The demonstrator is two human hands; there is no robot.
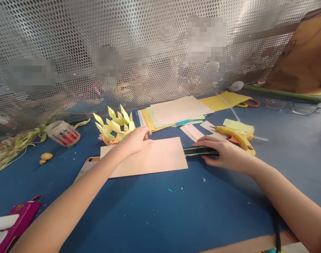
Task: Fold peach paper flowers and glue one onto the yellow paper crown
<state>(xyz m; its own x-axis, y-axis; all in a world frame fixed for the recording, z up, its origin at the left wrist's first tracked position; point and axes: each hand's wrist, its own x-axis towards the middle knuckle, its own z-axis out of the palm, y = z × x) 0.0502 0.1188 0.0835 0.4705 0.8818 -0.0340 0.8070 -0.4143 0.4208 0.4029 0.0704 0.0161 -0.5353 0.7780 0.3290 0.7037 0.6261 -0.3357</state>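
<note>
A pale pink paper sheet (160, 158) lies lengthwise in front of me, partly over a phone (84, 167). My left hand (136, 140) is closed at the sheet's far edge, thumb on top; its other fingertips are partly hidden. From the right, my right hand (218, 153) grips a long black and mint-green stapler (200, 151), whose front end meets the sheet's right edge. A crown-like piece of folded yellow paper (115, 123) stands just behind the sheet's left part. Narrow pink paper strips (192, 132) lie behind the stapler.
Coloured paper sheets (176, 109) are stacked at the back. Beside my right hand lies a yellow glue gun (236, 137). Scissors (252, 103), glasses (292, 106) and a green stalk (284, 94) are farther right. A jar (63, 133) and purple tool (20, 221) are left.
</note>
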